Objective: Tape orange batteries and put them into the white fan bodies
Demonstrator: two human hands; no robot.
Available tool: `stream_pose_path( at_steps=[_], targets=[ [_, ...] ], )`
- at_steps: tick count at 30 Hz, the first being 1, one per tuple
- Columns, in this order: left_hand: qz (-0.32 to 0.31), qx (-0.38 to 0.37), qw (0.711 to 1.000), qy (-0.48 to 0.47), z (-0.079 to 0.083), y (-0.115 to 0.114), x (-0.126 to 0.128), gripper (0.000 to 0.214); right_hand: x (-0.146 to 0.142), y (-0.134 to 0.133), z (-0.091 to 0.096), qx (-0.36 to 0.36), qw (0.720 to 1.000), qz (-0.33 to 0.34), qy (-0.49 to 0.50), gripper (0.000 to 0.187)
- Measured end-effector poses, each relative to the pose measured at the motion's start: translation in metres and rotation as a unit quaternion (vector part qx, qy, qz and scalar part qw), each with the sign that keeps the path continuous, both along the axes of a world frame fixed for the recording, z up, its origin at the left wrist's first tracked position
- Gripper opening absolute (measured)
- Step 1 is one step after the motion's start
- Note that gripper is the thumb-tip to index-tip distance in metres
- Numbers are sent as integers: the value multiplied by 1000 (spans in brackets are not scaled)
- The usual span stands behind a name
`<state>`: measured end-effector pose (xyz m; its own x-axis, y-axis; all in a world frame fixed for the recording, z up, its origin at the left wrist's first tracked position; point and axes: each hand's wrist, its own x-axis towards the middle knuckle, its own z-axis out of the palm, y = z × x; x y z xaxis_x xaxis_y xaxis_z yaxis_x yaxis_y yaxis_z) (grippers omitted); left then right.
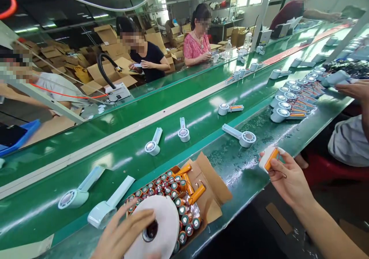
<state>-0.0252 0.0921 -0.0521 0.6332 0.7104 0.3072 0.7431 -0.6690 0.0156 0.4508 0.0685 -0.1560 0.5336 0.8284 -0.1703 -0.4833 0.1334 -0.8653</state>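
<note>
An orange cylindrical battery cell (271, 160) is in the person's right hand (292, 182), over the near edge of the bench (245, 178); that grip is closed, pinching it against a white piece (263, 160). The left hand (122, 228) has its fingers loosely spread, the grip open, over a white roll (168, 216); whether they touch it, I cannot tell. The roll lies on upright orange cells (182, 210) in an open cardboard box (215, 178). Just beside the left hand is a pale-blue fan housing (99, 213). Similar housings (151, 147) lie along the green conveyor belt (201, 113). At right, a co-worker's hand (356, 90) is by grouped housings (279, 115).
</note>
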Motion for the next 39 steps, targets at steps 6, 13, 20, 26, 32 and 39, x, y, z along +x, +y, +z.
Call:
stream_pose_path(
  at_steps=[6,13,20,26,32,39],
  targets=[
    [189,-137,957,174,26,161,182,64,-15,13,23,22,995,78,-60,52],
    [211,-243,904,279,2,262,260,42,16,-5,22,1,993,37,-115,59],
    [103,-262,906,316,-22,251,220,33,68,17,41,9,966,94,-241,51],
    [56,-301,906,291,-22,258,207,27,-32,147,58,130,916,224,-307,47],
    [57,-298,933,195,-23,260,198,32,-85,222,23,110,697,351,-615,33],
    [106,-281,950,89,-46,259,198,36,-83,226,20,32,509,360,-781,40]
  ],
)
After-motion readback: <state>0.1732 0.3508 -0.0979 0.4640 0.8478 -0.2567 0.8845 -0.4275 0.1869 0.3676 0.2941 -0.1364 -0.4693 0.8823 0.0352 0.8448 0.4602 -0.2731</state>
